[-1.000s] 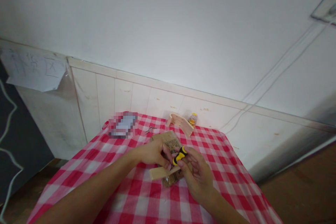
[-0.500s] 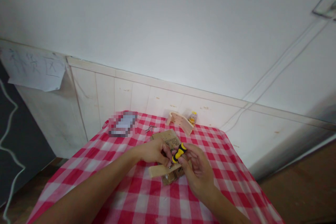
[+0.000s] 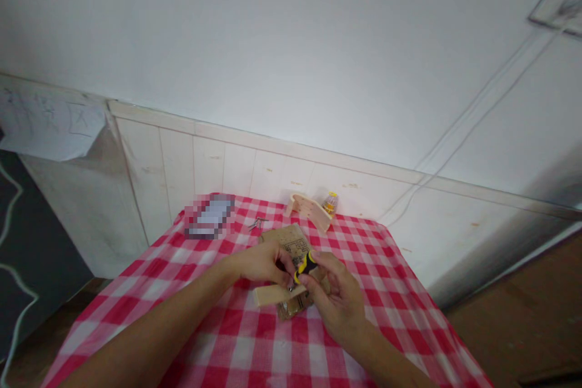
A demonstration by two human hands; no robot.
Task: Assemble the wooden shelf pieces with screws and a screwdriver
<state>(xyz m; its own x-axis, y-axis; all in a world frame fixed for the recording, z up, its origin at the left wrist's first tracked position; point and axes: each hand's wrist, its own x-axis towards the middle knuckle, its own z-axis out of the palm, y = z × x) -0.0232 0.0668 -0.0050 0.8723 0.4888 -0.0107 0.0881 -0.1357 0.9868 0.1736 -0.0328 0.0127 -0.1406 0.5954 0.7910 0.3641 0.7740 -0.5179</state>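
In my right hand (image 3: 343, 294) is a screwdriver with a yellow and black handle (image 3: 305, 265), tilted down to the left. The fingers are closed around the handle. Its tip meets a pale wooden strip (image 3: 270, 295), where a small dark metal piece (image 3: 291, 288) shows. My left hand (image 3: 268, 264) is closed in a pinch beside the screwdriver's lower end; what lies between the fingertips is hidden. Under the strip and both hands is a brown cardboard piece (image 3: 284, 234) with black printed lines.
A curved wooden piece with holes (image 3: 311, 211) stands at the table's back, beside a small yellow-topped container (image 3: 330, 203). Several small metal pieces (image 3: 258, 224) lie left of it, near a blurred-out phone-like object (image 3: 211, 216). A red-and-white checked cloth (image 3: 236, 351) covers the table against the wall.
The screwdriver handle has turned a little in my right hand, showing more black. My left hand keeps its pinch at the strip. The whole view has shifted slightly.
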